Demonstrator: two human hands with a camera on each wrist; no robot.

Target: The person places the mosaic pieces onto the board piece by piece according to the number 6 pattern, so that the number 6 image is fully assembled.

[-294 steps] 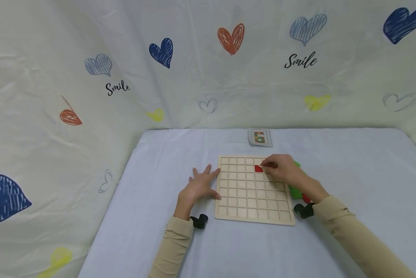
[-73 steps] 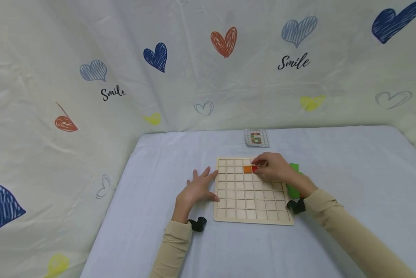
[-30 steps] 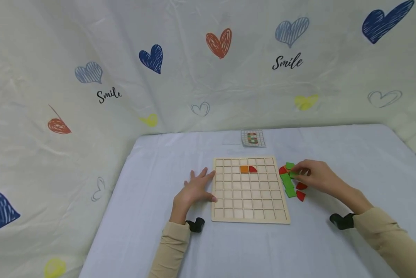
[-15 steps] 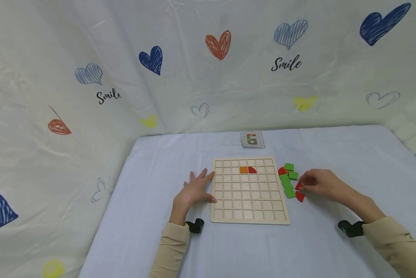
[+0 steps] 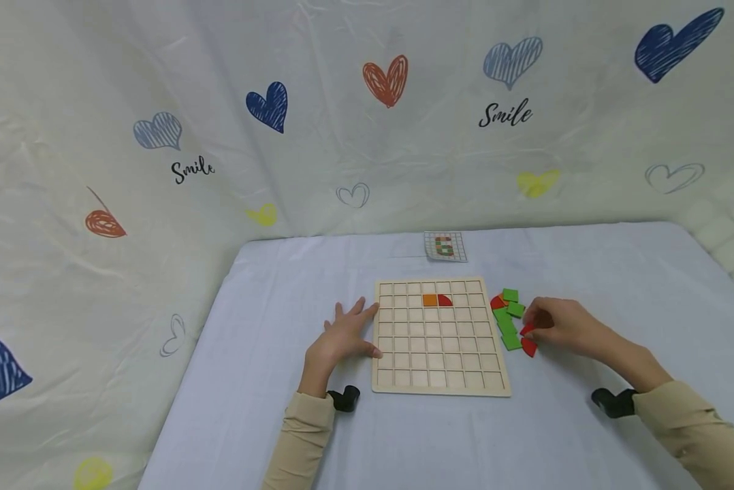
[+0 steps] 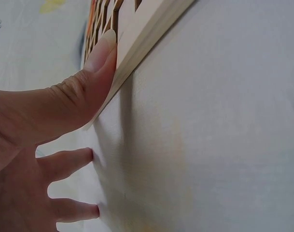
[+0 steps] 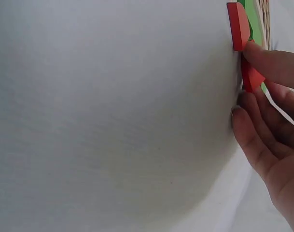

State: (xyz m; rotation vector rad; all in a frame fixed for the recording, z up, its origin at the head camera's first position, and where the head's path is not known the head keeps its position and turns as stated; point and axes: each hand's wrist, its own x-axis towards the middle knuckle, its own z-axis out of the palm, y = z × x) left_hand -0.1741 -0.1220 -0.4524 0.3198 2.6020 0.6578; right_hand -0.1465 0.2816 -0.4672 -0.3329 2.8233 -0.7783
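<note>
My left hand (image 5: 345,333) rests at the left edge of a wooden grid board (image 5: 442,376), fingers spread. In the left wrist view its thumb (image 6: 96,60) touches the board's rim. An orange square tile (image 5: 429,300) and a red quarter-circle tile (image 5: 444,300) lie side by side in the board's second row. Right of the board, my right hand (image 5: 566,324) pinches another red quarter-circle tile (image 7: 252,75) between thumb and fingers, low over the cloth. A further red quarter-circle tile (image 7: 238,26) lies beside it.
Several green square tiles (image 5: 505,321) lie in a loose cluster along the board's right side, with a red tile (image 5: 498,302) partly under them. A printed pattern card (image 5: 445,247) lies behind the board on the white cloth (image 5: 618,272).
Since the oldest frame, the orange tile has come onto the board left of the red one. The right hand has gone from the board to the green tiles, then to a red one.
</note>
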